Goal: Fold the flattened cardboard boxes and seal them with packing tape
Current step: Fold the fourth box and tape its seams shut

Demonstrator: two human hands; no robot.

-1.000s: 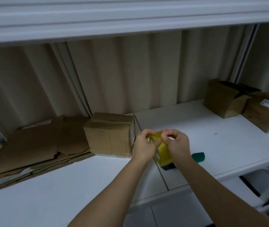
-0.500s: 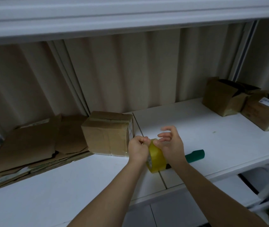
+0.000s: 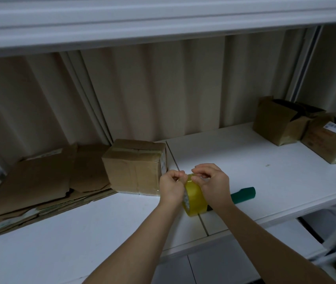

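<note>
Head view: both hands work a roll of yellow packing tape (image 3: 196, 198) held on edge just above the white counter (image 3: 265, 177), near its front edge. Left hand (image 3: 172, 188) grips the roll's left side, fingers curled, thumb and fingertips pinched at the top rim. Right hand (image 3: 212, 182) holds the right side, its curled fingertips pressed to the top of the roll. A green handle (image 3: 243, 195) lies on the counter just right of the right hand. One folded cardboard box (image 3: 135, 167) stands behind and left of the hands. Flattened cardboard boxes (image 3: 40, 181) lie stacked at far left, touching that box. Two further boxes (image 3: 275, 121) sit at the far right, against the corrugated wall (image 3: 163, 89).
</note>
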